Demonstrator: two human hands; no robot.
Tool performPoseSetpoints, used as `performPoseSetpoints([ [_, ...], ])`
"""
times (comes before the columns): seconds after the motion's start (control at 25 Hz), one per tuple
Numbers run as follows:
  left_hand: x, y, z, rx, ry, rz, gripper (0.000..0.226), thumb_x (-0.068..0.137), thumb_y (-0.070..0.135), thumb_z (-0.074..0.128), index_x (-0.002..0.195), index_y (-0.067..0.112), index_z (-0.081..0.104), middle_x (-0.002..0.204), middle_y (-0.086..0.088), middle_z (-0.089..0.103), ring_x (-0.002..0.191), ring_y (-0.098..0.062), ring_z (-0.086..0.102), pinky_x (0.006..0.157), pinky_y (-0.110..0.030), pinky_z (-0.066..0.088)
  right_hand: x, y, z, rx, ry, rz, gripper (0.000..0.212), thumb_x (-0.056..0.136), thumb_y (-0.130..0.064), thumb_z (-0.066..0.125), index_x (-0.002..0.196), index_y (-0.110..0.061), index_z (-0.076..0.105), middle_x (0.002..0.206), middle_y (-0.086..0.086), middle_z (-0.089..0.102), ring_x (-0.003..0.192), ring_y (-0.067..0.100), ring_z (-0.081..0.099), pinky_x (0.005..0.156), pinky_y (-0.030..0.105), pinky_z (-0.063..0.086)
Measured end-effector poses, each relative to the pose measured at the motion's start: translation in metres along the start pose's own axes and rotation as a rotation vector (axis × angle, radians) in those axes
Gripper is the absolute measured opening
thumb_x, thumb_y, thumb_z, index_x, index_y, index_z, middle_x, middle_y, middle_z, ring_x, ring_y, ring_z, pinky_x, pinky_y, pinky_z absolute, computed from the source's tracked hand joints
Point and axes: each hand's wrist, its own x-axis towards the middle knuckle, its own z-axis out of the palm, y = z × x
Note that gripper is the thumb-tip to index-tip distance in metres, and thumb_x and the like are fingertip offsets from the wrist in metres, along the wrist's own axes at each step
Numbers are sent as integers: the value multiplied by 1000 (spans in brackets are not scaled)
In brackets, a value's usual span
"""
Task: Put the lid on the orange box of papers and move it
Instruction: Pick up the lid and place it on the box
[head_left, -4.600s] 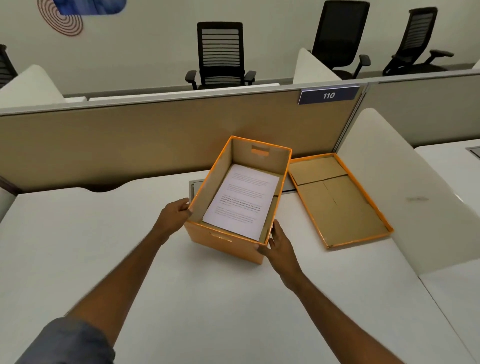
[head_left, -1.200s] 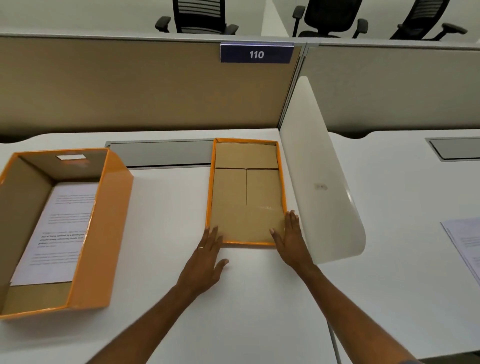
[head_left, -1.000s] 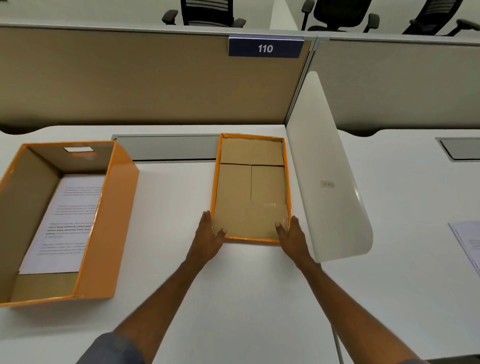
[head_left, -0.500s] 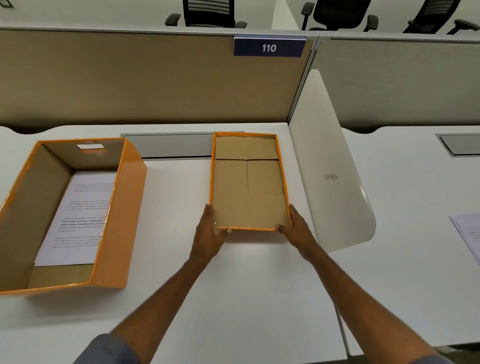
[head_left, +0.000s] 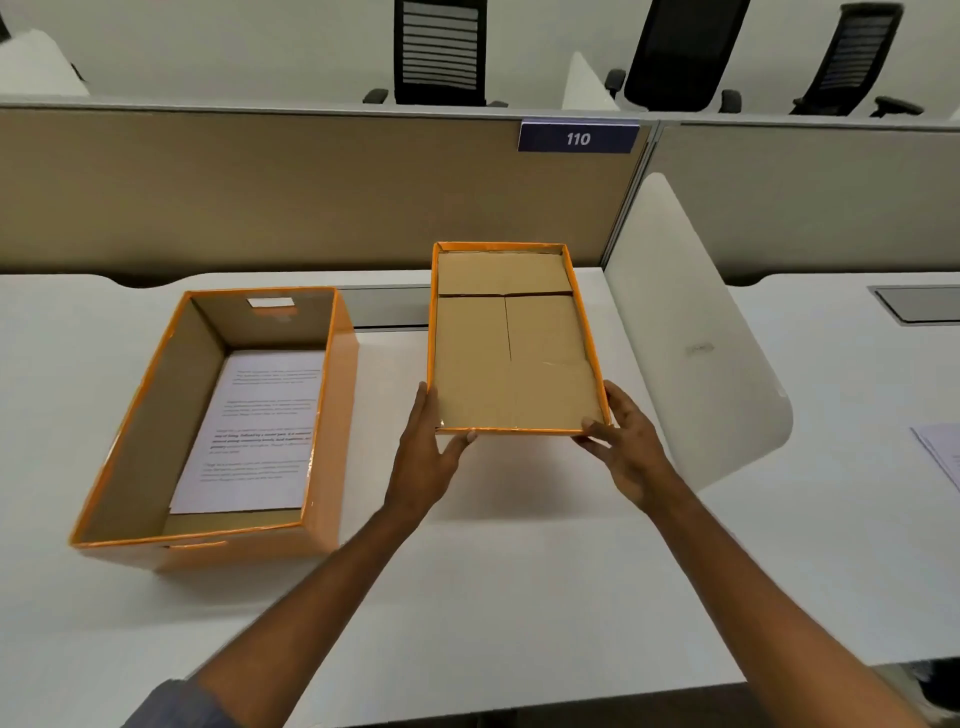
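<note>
Surface: white surface (head_left: 519, 597) before a tan partition (head_left: 260, 192) carrying a "110" sign (head_left: 577, 138).
Orange box (head_left: 332, 415): open, left of the lid, well apart from it; papers (head_left: 260, 426) lie flat on its bottom.
Lid (head_left: 511, 338): inside facing up, its near end gripped and raised off the surface.
Left hand (head_left: 426, 457): clamped on the lid's near left corner.
Right hand (head_left: 631, 447): clamped on the lid's near right corner.
White divider (head_left: 691, 332): just right of the lid.
</note>
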Motion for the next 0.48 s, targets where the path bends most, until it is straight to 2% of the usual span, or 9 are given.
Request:
performPoseSetpoints([
  [0.08,-11,0,-28,96,18,116,85,95,45,59,160,22,9,170,-1,5,156,-19,13,122,-38,23,-17,-5,24,114,57,9,66,90,10,66,149,-12,47,151,10,53,135,37,55,85,38,64],
  [0.2,-20,0,-71,530,126,540,78,99,40,55,159,12,14,170,-9,4,157,-23,2,127,-39,11,-50,-10,70,203,106,-1,67,89,12,64,150,-9,46,152,13,51,134,39,56,83,39,63],
  [0.32,-27,9,-100,792,26,932,81,95,14,62,159,10,13,168,-12,9,157,-28,3,127,-44,8,-89,-13,118,235,106,-25,64,91,10,63,150,-8,46,152,13,49,133,39,55,86,40,61],
  [0.4,-32,18,-114,857,-23,1051,82,89,-7,51,159,10,11,168,-12,10,156,-28,4,127,-45,6,-115,-14,145,234,92,-51,59,94,6,61,149,-8,48,152,14,47,133,40,53,85,39,62],
  [0.48,-37,24,-133,882,-16,1118,83,84,-15,40,159,11,14,167,-13,16,155,-29,9,126,-46,7,-137,-16,169,240,85,-97,56,96,1,60,150,-10,47,153,14,46,134,39,53,85,37,63],
])
